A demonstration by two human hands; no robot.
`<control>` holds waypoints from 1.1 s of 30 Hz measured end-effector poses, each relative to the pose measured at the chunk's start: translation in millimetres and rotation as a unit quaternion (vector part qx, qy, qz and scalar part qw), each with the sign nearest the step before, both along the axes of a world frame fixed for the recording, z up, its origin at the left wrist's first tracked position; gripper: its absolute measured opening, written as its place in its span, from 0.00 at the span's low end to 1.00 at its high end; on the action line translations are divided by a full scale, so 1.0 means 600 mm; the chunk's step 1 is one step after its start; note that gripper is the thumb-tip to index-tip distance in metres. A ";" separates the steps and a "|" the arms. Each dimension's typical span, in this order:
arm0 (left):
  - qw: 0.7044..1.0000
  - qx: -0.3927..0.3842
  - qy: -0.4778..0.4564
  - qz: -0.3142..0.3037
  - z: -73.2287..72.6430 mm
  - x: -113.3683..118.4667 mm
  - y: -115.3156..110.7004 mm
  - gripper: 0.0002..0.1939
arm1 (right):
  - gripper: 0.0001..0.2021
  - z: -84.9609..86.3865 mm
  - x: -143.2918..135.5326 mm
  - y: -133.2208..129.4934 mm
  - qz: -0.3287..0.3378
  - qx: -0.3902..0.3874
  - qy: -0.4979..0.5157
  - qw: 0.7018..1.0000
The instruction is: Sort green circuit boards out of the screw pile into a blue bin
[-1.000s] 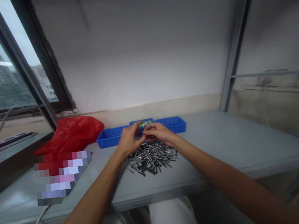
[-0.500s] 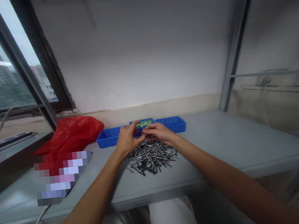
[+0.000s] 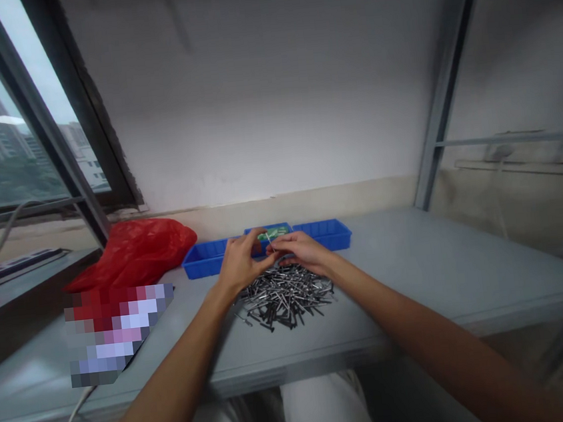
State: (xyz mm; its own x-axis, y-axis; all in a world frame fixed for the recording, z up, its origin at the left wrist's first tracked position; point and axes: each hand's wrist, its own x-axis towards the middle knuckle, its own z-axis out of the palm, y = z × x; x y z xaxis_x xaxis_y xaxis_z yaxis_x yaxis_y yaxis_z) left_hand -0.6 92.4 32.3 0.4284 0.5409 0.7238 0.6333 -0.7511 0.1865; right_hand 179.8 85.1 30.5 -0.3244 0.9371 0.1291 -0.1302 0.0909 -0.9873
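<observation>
A loose pile of metal screws (image 3: 290,294) lies on the grey table. Above its far edge, my right hand (image 3: 301,249) has thumb and fingers pinched on a thin silvery screw (image 3: 269,238), which points up. My left hand (image 3: 243,258) is beside it, thumb and index finger curved around the screw, their tips close to its two ends; whether they touch it is too small to tell. Behind the hands is a blue bin with green-and-white contents (image 3: 278,232), partly covered by the fingers.
Blue bins stand at the left (image 3: 205,259) and right (image 3: 325,235) behind the hands. A red plastic bag (image 3: 139,249) lies at the left, with a blurred-out item (image 3: 128,334) before it. The table's front edge (image 3: 327,362) runs under the forearms.
The screw between the hands has shifted and tilted slightly. Both hands stay nearly in the same place over the pile.
</observation>
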 end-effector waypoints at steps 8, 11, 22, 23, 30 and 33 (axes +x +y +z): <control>1.000 0.006 -0.002 0.004 0.001 -0.001 -0.001 0.22 | 0.03 0.000 0.000 -0.003 -0.004 0.011 0.001 1.000; 1.000 0.004 0.000 0.003 0.001 -0.001 -0.001 0.23 | 0.04 0.001 -0.001 -0.003 -0.008 0.017 -0.002 1.000; 1.000 -0.001 0.009 0.014 0.005 0.002 -0.006 0.22 | 0.05 -0.002 -0.001 0.000 -0.010 0.018 -0.006 1.000; 1.000 0.000 0.009 0.015 0.005 0.002 -0.006 0.22 | 0.05 -0.002 -0.001 0.000 -0.013 0.019 -0.008 1.000; 1.000 0.003 0.010 0.006 0.005 0.003 -0.008 0.21 | 0.08 -0.004 -0.001 0.001 -0.025 0.027 -0.006 0.999; 1.000 0.005 0.009 -0.005 0.004 0.003 -0.007 0.21 | 0.08 -0.005 -0.001 0.005 -0.048 0.034 0.003 0.998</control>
State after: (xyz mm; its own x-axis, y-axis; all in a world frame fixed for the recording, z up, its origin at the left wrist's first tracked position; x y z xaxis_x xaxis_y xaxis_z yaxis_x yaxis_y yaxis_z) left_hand 1.4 88.1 35.0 0.4474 0.5295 0.7207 0.6283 -0.7596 0.1680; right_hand 179.1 88.3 27.3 -0.2328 0.9529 0.1943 -0.1235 0.1692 -0.9778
